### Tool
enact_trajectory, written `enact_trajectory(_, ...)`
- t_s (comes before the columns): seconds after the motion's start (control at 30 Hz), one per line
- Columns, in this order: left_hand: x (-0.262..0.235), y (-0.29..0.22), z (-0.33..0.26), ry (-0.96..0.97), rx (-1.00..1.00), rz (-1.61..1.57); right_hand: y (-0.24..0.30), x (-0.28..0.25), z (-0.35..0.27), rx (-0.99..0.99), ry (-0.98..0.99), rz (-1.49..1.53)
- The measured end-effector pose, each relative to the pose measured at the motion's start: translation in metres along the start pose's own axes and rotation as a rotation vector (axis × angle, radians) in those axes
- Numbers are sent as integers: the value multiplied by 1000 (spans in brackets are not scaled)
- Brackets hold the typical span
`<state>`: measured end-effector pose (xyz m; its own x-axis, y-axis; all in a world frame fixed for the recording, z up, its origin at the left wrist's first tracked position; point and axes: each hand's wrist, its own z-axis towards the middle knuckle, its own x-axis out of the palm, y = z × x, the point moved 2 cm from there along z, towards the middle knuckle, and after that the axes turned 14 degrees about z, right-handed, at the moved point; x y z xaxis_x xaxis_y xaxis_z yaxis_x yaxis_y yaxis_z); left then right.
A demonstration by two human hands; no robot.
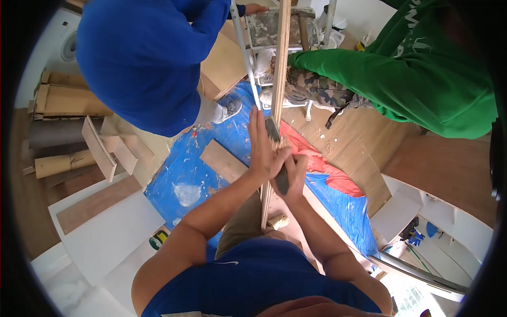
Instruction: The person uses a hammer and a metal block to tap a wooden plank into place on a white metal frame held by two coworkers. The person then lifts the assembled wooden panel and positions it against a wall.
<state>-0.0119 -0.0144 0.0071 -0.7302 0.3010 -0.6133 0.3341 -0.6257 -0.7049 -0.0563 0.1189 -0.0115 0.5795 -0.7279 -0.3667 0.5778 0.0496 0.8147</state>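
Fingers of the left hand (260, 156) are lying straight and close together along the left side of a dark grey, narrow-bodied hand plane (272, 130); whether the thumb is hooking over, cannot tell. Right hand (297, 171) is curling round the plane's rear part, so it is holding the tool. Pale curled wood shavings (283, 143) are gathering on top of the plane, just by the hands. Plane is sitting over the upper edge of a long, light-brown layered wood board (281, 63), about midway along. Board is standing on edge, its far stretch passing over the right part of a worn grey metal platform (264, 30), its near end sitting beside the wearer's leg. Whether the platform is carrying it, cannot tell. Co-worker's green sleeve (338, 66) is reaching close to the board's right face; hand contact is unclear.

Step in hand is apparently planing the board's edge. Next move is probably calling for level, steady pressure along that edge, board kept from wobbling, shavings cleared if clogging.
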Motion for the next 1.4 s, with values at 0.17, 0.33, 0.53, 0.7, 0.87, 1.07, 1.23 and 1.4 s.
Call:
enact_trajectory(0.17, 23, 10, 118, -60, 36, -52, -33, 11, 116, -114, -120, -94)
enact_trajectory(0.33, 20, 22, 390, -223, 79, 77, -28, 33, 355, -200, -241, -18)
enact_trajectory(0.53, 34, 15, 198, -109, 165, -48, -35, 10, 198, -405, -199, 9)
enact_trajectory(0.7, -5, -1, -21, 16, 15, -64, 0, 6, -16, 76, -13, -12)
enact_trajectory(0.87, 6, 8, 89, -66, 79, 18, -23, 17, 98, -121, -74, -93)
enact_trajectory(1.07, -13, 3, 374, -74, 84, 85, -37, 34, 374, -307, -165, -251)
enact_trajectory(1.23, 8, 31, 264, -129, 215, 134, -21, 2, 265, -248, -46, -149)
enact_trajectory(1.4, -55, -60, 0, 282, 306, 344, 50, -86, 38, 69, 152, 9)
